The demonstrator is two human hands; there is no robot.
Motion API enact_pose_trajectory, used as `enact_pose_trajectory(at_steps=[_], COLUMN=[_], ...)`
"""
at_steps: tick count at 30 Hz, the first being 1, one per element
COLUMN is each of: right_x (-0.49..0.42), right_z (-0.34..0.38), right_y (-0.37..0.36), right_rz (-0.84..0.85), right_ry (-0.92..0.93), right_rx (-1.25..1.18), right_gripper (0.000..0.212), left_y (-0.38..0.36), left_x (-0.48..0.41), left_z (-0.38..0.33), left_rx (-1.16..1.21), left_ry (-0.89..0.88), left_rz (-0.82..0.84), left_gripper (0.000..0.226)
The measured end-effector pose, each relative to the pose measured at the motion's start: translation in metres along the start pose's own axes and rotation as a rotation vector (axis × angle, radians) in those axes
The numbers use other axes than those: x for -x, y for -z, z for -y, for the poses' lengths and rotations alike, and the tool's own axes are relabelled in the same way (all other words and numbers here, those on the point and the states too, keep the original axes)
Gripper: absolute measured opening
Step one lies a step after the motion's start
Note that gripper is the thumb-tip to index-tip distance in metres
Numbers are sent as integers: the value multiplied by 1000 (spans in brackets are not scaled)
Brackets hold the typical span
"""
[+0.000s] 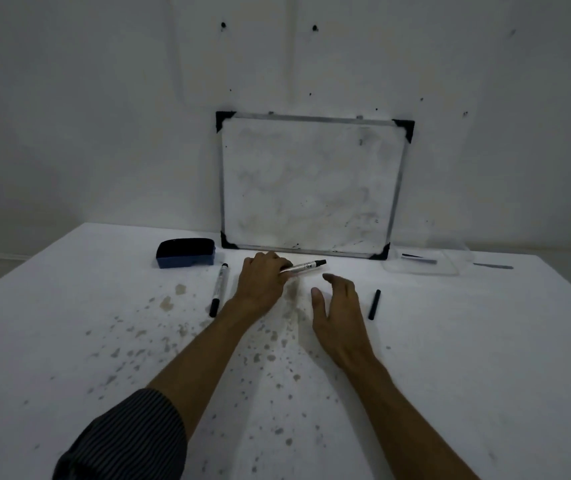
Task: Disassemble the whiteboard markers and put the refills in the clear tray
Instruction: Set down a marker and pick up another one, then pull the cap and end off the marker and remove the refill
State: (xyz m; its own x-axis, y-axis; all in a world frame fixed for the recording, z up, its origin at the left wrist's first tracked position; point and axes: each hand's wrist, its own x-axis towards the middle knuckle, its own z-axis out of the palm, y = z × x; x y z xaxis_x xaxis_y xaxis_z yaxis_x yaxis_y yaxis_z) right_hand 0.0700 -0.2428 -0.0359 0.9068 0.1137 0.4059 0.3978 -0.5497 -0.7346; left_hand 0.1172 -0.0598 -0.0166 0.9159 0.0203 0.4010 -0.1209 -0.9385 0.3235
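My left hand [261, 282] grips a silver whiteboard marker [306, 266] by its rear end, the black tip end pointing right and uncapped. Just to the right and nearer me, my right hand [337, 306] hovers with fingers spread and nothing in it. A black cap [374, 304] lies on the table right of that hand. A second, capped marker [218, 289] lies left of my left hand. The clear tray [450, 268] stands at the far right by the wall, with a thin dark refill [415, 258] inside.
A small whiteboard [311, 185] leans against the wall behind the hands. A blue eraser [185, 252] sits at the back left. A thin grey stick [493, 266] lies right of the tray. The white table [104, 341] is speckled with stains.
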Motion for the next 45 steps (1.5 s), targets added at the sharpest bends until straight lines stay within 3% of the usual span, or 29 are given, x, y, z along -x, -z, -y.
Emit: enact_pose_trajectory(at_steps=[4, 8, 10, 13, 17, 27, 31, 35, 38, 42, 45], right_x=[8, 24, 29, 35, 54, 43, 42, 44, 45, 47, 46], right_z=[5, 9, 10, 15, 19, 33, 31, 36, 39, 41, 41], right_y=[3, 3, 4, 7, 17, 36, 32, 23, 21, 22, 21], right_rz=[-80, 16, 59, 51, -2, -46, 72, 85, 57, 74, 86], right_ry=[210, 451, 505, 518, 358, -325, -432, -420, -431, -435, -425], right_rx=[121, 303, 335, 323, 90, -639, -1004, -818, -755, -745, -741], right_gripper=[47, 46, 39, 28, 24, 32, 34, 40, 47, 52, 43], left_y=[28, 57, 60, 53, 48, 44, 38, 32, 28, 24, 21], left_x=[40, 74, 95, 119, 116, 114, 120, 126, 129, 126, 126], left_z=[1, 1, 2, 0, -7, -13, -36, -45, -45, -46, -48], left_rx=[238, 531, 727, 841, 999, 1114, 1128, 1110, 937, 568, 560], left_ry=[61, 151, 179, 175, 288, 174, 205, 159, 90, -16, 34], left_rz=[112, 177, 166, 72, 99, 105, 84, 114, 75, 24, 79], left_gripper=[28, 32, 35, 31, 39, 23, 33, 25, 18, 33, 49])
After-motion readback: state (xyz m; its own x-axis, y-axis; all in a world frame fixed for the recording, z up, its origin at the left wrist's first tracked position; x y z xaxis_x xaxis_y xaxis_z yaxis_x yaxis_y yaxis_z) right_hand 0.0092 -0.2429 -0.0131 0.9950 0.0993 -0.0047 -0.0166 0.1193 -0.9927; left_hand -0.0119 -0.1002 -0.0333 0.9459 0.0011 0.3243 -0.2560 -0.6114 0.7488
